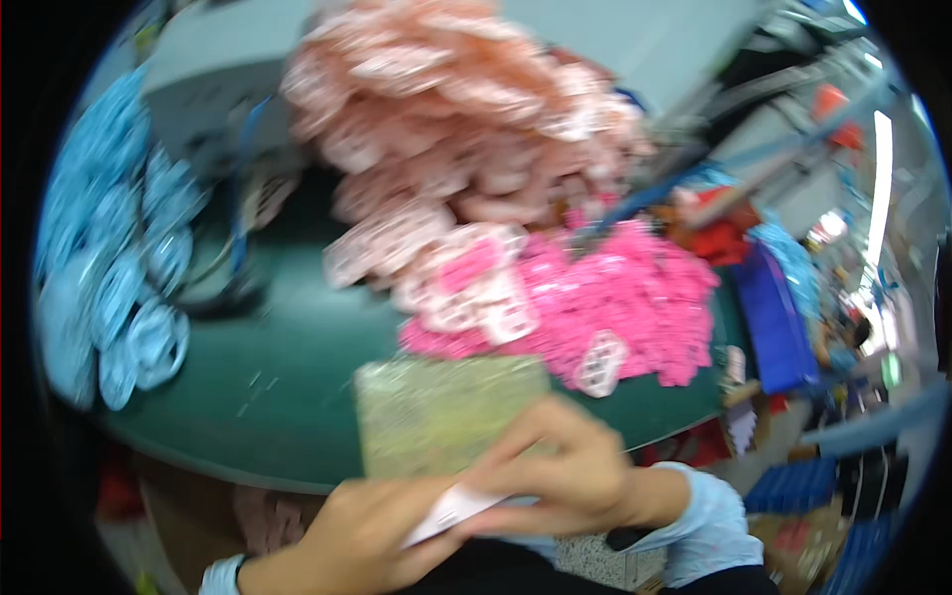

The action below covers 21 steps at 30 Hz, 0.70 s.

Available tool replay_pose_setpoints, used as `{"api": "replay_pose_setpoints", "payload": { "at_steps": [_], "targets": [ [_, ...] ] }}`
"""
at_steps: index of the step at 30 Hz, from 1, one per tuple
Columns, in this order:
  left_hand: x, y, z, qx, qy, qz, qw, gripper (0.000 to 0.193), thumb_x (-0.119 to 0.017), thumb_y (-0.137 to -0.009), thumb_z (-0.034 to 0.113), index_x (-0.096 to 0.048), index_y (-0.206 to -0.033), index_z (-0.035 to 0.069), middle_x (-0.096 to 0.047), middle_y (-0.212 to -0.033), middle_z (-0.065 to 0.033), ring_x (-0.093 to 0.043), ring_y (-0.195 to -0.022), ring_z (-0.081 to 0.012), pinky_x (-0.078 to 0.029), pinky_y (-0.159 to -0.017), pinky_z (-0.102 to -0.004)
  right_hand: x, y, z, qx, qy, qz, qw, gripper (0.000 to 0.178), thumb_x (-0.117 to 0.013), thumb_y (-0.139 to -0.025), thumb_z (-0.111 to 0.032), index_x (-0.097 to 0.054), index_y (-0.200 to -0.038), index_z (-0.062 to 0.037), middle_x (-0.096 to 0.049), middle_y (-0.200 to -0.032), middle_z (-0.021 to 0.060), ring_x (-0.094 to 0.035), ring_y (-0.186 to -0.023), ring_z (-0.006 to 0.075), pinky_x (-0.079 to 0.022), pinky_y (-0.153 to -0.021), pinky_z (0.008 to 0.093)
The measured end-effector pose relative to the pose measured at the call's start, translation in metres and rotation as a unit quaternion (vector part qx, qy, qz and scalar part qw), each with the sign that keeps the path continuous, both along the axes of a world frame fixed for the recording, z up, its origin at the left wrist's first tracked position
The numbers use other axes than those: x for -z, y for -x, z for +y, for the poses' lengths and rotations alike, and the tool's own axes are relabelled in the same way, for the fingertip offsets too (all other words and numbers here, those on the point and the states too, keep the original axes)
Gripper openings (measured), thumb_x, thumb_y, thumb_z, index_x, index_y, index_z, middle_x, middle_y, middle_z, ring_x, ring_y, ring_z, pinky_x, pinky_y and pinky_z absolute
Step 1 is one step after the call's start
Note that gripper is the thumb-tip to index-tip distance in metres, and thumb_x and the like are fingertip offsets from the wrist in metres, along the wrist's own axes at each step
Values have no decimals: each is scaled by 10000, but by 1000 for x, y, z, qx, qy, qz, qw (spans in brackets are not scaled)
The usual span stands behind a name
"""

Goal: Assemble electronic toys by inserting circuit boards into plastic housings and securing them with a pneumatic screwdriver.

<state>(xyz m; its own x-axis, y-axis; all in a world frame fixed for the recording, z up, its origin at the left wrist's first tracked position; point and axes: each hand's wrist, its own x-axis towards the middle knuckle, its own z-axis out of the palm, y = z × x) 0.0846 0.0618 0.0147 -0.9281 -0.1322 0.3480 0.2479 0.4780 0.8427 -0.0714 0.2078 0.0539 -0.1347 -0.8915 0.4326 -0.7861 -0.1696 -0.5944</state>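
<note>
Near the table's front edge, my left hand [362, 526] and my right hand [560, 471] meet around a small pale pink flat piece [451, 514]. It has a few small marks or holes, and fingers cover much of it, so its exact kind is unclear. Both hands are closed on it, the left from the near left and the right from above and the right. Just beyond them lies a translucent yellowish slab [436, 402]. Behind that is a heap of bright pink pieces [635, 297], with a pale cut-out piece [602, 364] on its near side. Motion blurs the view.
A tall pile of peach-pink cut-out pieces [466, 109] stands at the back of the green table [258, 397]. Light blue pieces [109, 248] hang or lie at the left, beside a grey machine [228, 109]. A blue bin [778, 317] stands off the right edge.
</note>
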Motion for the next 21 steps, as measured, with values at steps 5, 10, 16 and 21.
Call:
{"api": "replay_pose_setpoints", "payload": {
  "at_steps": [5, 10, 16, 21],
  "targets": [
    [-49, -22, -20, 68, 80, -200, 974, 381, -696, -726, 30, -625, -1101, 27, -647, -865, -187, -629, -757, -387, -492, -649, -403, 15, -12, 7, -85, -35, -95, 991, 246, -671, -845, -259, -579, -922, -44, -519, -906, 112, -563, -792, 283, -478, -665, 373],
    [-56, -52, -60, 177, 277, -358, 874, 279, -702, -702, 72, -672, -977, 42, -679, -929, -152, -634, -878, -352, -463, -803, -414, 22, 48, 44, 87, -38, -37, 995, 191, -698, -842, -188, -633, -967, -58, -616, -972, 86, -621, -871, 257, -527, -719, 341],
    [-35, -30, -43, 92, 66, -322, 940, 272, -712, -736, 70, -680, -1000, 17, -670, -974, -164, -619, -899, -357, -466, -829, -398, 57, 225, 65, 446, 27, 41, 894, 149, -671, -827, -156, -685, -857, -11, -655, -815, 138, -646, -727, 242, -505, -646, 353],
    [-20, -11, -30, 35, -18, -363, 931, 190, -674, -800, 38, -654, -976, -33, -660, -935, -159, -647, -809, -295, -495, -724, -327, 58, 292, 54, 471, -5, -9, 882, 216, -693, -806, -224, -695, -793, -8, -666, -720, 123, -655, -671, 228, -512, -646, 356]
  ]
}}
